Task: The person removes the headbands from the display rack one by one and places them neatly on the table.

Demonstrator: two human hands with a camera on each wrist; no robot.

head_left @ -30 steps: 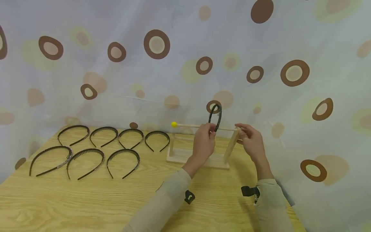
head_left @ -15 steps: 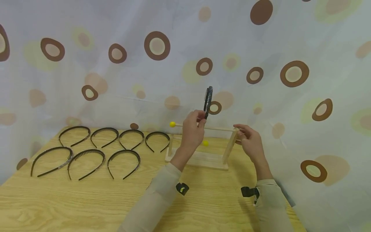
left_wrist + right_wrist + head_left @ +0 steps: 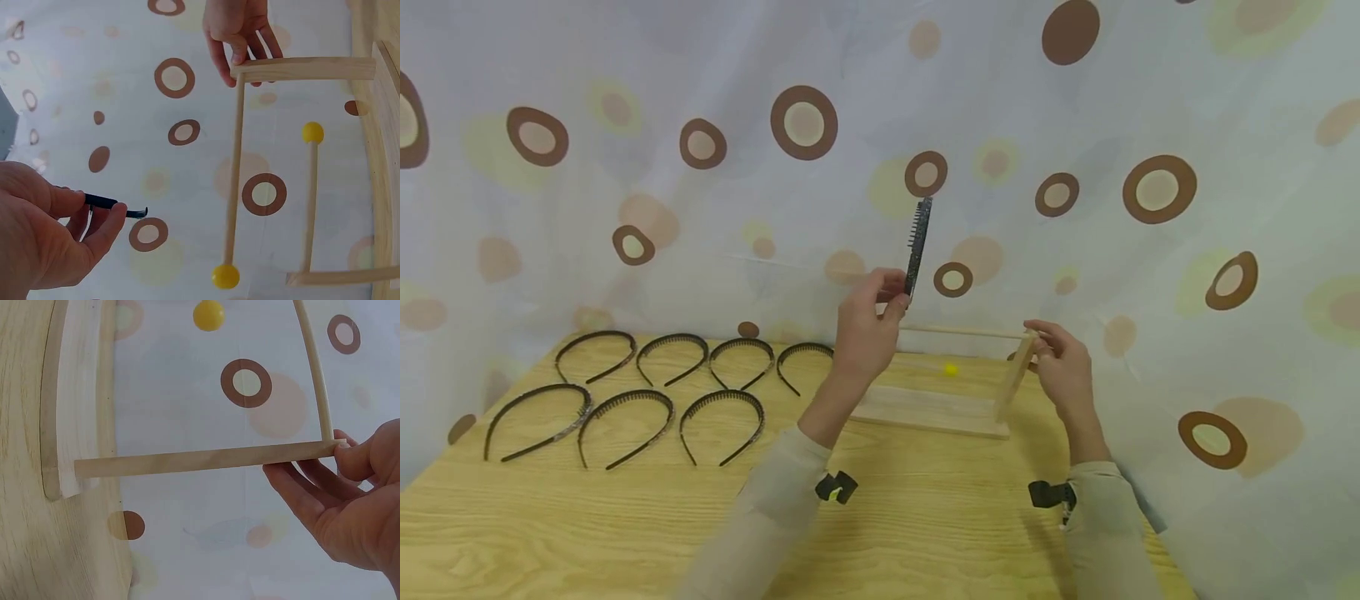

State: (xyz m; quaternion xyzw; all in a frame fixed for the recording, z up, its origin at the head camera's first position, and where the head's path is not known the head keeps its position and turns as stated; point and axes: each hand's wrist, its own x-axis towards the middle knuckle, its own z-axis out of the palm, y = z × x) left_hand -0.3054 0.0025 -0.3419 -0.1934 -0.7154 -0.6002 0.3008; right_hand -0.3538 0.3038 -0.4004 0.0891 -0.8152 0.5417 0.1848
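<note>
In the head view my left hand [image 3: 867, 333] pinches a black toothed headband [image 3: 919, 242] by its lower end. The headband stands nearly upright, seen edge-on, above the left part of a wooden rack [image 3: 940, 408]. In the left wrist view that hand and headband are apart from the rack's rod [image 3: 234, 175], near its yellow ball end [image 3: 225, 276]. My right hand [image 3: 1066, 367] holds the top of the rack's right upright [image 3: 212, 459], thumb on one side and fingers on the other. A second rod [image 3: 310, 206] with a yellow ball hangs bare.
Several black headbands lie in two rows on the wooden table [image 3: 625, 533], left of the rack; one is the headband [image 3: 721, 425] at the front row's right end. Behind hangs a white curtain [image 3: 850, 50] with brown and yellow circles, close to the rack.
My left hand has carried the headband leftward and up, from beside the upper rod's middle to above its ball end. The rack and my right hand have shifted slightly right.
</note>
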